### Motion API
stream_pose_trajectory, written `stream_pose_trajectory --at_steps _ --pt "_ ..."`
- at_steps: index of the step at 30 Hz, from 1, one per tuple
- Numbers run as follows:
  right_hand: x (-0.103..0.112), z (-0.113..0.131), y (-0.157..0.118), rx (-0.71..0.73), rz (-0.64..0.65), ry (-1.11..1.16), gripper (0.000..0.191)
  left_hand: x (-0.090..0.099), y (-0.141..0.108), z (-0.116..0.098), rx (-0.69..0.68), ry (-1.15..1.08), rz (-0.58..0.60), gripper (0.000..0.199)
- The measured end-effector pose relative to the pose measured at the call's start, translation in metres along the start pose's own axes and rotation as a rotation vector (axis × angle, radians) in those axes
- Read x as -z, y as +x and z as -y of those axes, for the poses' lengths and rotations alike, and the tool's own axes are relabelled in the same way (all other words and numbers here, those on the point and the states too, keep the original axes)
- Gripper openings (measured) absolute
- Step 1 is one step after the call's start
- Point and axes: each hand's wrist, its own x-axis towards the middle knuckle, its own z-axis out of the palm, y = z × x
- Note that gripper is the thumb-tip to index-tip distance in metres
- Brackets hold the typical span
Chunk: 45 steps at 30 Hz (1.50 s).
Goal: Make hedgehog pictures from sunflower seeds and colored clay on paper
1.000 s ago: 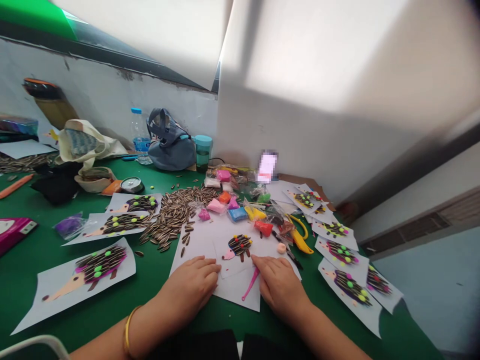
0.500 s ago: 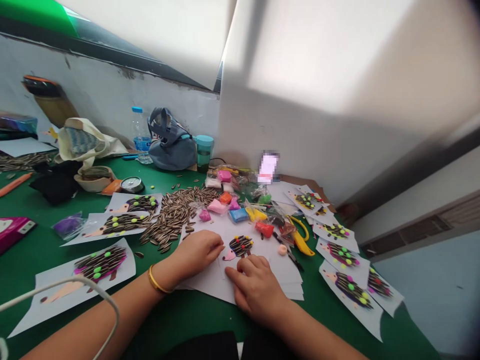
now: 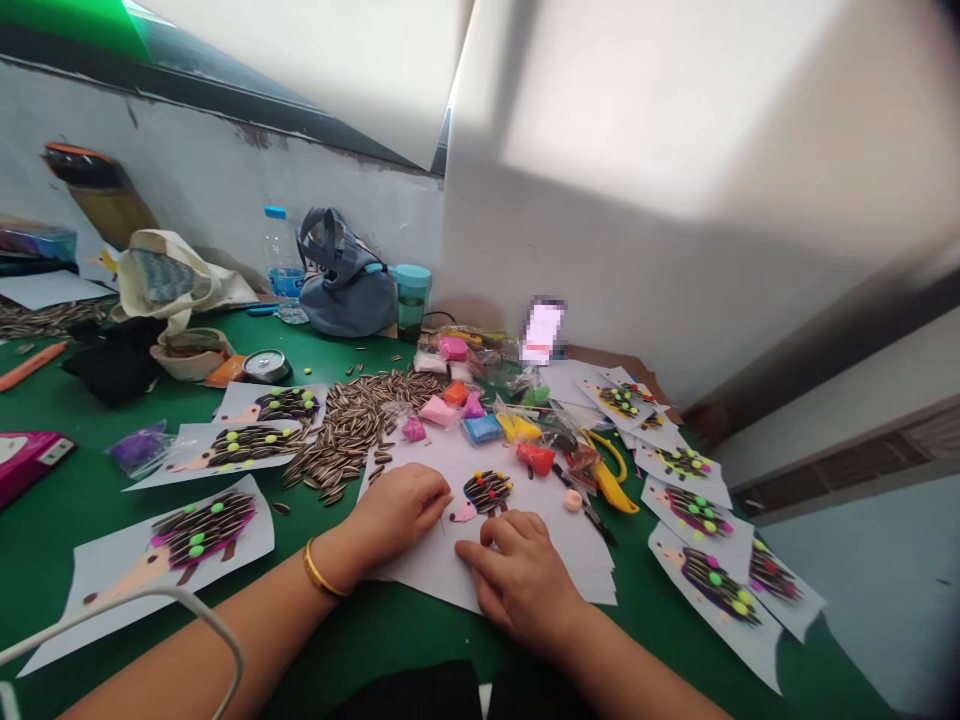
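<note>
Hands [image 3: 457, 540] on white paper [image 3: 592, 555], seemingly at the small hedgehog's [image 3: 484, 495] near edge

Left hand [image 3: 405, 510] on white paper [image 3: 420, 568], left of hedgehog picture [image 3: 487, 493]; right hand [image 3: 525, 575] just below it. Seed pile [image 3: 352, 425] beyond left hand. 3 finished hedgehog sheets [image 3: 154, 570] at left.

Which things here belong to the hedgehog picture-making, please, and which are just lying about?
Likely part of the job:
- hedgehog picture between the hands
- striped seeds
- bagged coloured clay

Apparently just lying about:
- water bottle
- blue-grey bag
- lidded cup
</note>
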Motion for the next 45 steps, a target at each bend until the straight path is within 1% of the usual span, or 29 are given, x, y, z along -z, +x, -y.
stream_pose_trajectory --at_steps 6,11,15,19,23,26,29,33,36,39,42,45 --pt "0.001 -0.004 0.0 -0.054 -0.026 0.068 0.042 0.0 0.001 0.001 0.016 -0.025 0.011 0.018" --pt "-0.001 -0.009 -0.001 -0.073 -0.072 0.119 0.041 0.001 0.001 0.002 0.034 -0.033 0.016 0.019" --pt "-0.002 -0.011 0.0 -0.071 -0.127 0.138 0.044 -0.001 0.001 0.004 0.035 -0.041 0.003 0.018" --pt "0.003 -0.016 0.006 -0.075 -0.169 0.174 0.042 -0.001 0.0 0.005 0.032 -0.046 0.001 0.018" --pt "0.013 -0.025 0.019 -0.038 -0.11 0.207 0.044 0.0 0.0 0.004 0.036 -0.044 0.0 0.019" --pt "0.017 -0.031 0.03 -0.01 -0.054 0.218 0.045 0.001 0.0 0.003 0.039 -0.036 0.005 0.019" --pt "0.014 -0.035 0.039 -0.016 -0.025 0.225 0.043 0.001 0.001 0.002 0.045 -0.032 0.005 0.018" --pt "0.007 -0.038 0.043 -0.027 -0.029 0.211 0.042 0.0 0.001 0.002 0.043 -0.03 0.002 0.017" --pt "0.004 -0.042 0.042 0.005 -0.034 0.183 0.04 -0.001 0.001 0.003 0.043 -0.04 -0.008 0.017" --pt "0.004 -0.047 0.042 0.071 -0.043 0.152 0.039 -0.002 0.001 0.004 0.044 -0.044 -0.01 0.017" --pt "0.009 -0.051 0.041 0.184 -0.05 0.1 0.038 -0.002 0.001 0.004 0.051 -0.042 -0.013 0.017" --pt "0.016 -0.05 0.034 0.306 -0.045 0.005 0.043 0.0 0.0 0.002 0.055 -0.043 -0.008 0.017"
